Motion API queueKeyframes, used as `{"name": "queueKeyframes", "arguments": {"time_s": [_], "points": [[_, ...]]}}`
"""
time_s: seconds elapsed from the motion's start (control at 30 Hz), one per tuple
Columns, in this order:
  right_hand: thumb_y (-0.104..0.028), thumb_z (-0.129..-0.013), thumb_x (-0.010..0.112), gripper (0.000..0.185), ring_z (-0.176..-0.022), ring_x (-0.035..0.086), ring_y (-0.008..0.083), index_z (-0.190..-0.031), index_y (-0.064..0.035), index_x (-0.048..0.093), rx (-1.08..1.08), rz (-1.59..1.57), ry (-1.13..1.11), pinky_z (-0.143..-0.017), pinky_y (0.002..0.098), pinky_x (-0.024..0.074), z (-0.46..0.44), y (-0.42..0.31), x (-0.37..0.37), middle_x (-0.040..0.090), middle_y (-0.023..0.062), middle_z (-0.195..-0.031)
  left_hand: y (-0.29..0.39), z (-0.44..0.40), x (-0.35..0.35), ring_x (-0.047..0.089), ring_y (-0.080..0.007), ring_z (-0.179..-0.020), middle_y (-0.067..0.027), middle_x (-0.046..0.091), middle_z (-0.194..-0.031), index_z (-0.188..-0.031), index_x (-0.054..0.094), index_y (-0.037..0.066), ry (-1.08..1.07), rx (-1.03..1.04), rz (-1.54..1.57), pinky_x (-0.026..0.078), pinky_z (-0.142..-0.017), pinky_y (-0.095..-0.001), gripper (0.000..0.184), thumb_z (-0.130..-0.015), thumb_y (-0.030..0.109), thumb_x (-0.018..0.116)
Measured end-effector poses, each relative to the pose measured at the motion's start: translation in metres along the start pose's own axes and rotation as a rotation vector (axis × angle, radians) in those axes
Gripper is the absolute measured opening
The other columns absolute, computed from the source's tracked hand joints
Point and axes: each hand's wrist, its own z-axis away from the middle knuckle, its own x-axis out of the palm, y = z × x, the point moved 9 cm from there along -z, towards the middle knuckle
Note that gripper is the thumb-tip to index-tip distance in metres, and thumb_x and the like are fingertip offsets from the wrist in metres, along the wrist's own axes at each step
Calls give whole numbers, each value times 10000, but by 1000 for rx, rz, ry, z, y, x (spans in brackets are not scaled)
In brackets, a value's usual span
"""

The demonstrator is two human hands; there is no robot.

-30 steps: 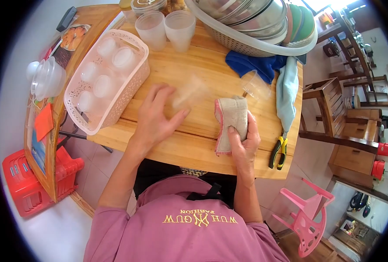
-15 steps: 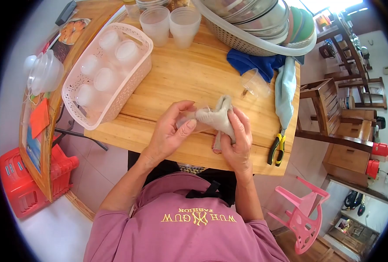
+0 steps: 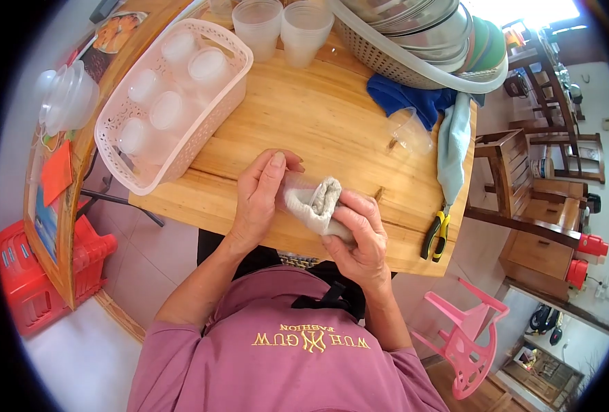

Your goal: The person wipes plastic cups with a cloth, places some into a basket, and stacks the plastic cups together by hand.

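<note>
Mauve short-sleeved top (image 3: 263, 378), loose sleeves (image 3: 166, 347) ending above bare forearms, yellow chest lettering (image 3: 342, 340) including FASHION, yellow monogram (image 3: 313, 341) amid it, black strap (image 3: 325, 299) above, black legwear (image 3: 215, 248)

- Your light is bright, strongest at the upper right, where a window (image 3: 524, 10) burns out to pure white.
- You get soft light across the tabletop (image 3: 304, 117), with dimness beneath it.
- Pale glare washes out the lids (image 3: 166, 110) in your basket (image 3: 244, 65).
- Your clear cup (image 3: 292, 187) and the near side of the cloth (image 3: 311, 211) look smeared; the pliers (image 3: 436, 235) are crisp.
- Wide-angle distortion bows your tabletop and tilts the wooden chair (image 3: 510, 165); black fills the corners.
</note>
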Motion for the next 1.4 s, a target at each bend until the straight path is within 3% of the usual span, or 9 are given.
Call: {"name": "queueKeyframes", "arguments": {"time_s": [0.27,0.47,0.57,0.73,0.8,0.87,1.0,1.17,1.4], "points": [[62,-699,687,429,-1012,604,369,-1124,12,651,162,-63,8,-869,424,497,0,6,3,598,199,-1211,1,0,1,526,-89,-843,-27,629,-892,-995,644,2,-24,6,4,435,-767,-240,401,-1064,335,432],[57,-719,692,469,-1025,588,371,-1178,-4,618,190,1,-187,-866,415,501,-3,14,20,561,205,-1174,-3,-1,2,532,-81,-832,-14,628,-892,-996,652,9,-55,4,-36,441,-748,-240,405,-1063,346,437],[38,-735,728,486,-1070,565,380,-1190,-2,562,296,-14,46,-882,423,496,-2,26,4,538,207,-1210,0,-2,1,579,-127,-914,-62,645,-957,-1009,642,1,-41,-60,-81,458,-841,-281,393,-1064,326,428],[-27,-742,778,647,-1186,508,396,-1315,-6,478,362,61,92,-945,463,470,7,34,-10,469,245,-1333,-2,-6,1,584,-115,-875,-49,649,-924,-992,649,8,-14,-89,-93,465,-804,-270,396,-1057,343,449],[37,-793,727,600,-1194,534,353,-1327,20,456,82,284,58,-938,445,506,2,3,-13,356,238,-1451,-4,-8,0,586,-111,-856,-43,650,-907,-992,650,9,-2,-110,-79,468,-786,-264,397,-1055,348,455],[20,-809,728,619,-1261,489,409,-1358,-5,445,99,258,-19,-998,465,463,16,15,-1,357,272,-1458,-4,-9,4,582,-101,-816,-25,645,-875,-986,653,14,-28,-121,-89,469,-747,-252,392,-1052,351,465],[-43,-736,759,460,-1102,562,422,-1181,-87,650,10,273,5,-879,463,478,16,26,7,546,254,-1277,-8,-8,6,566,-90,-794,-16,635,-857,-971,654,13,-81,-190,-181,459,-716,-244,389,-1051,347,472],[-24,-750,741,409,-935,612,361,-1142,-62,634,165,140,-154,-778,404,503,-6,31,14,605,177,-1089,2,-6,12,546,-98,-790,-16,622,-845,-969,650,-3,-128,75,-347,448,-708,-258,391,-1053,334,471],[-93,-763,787,580,-972,624,329,-1277,-13,532,634,-117,-57,-805,396,514,4,56,5,584,186,-1165,1,-8,7,554,-107,-815,-20,630,-856,-962,654,1,-94,-68,-222,447,-750,-254,404,-1059,338,453]]}}
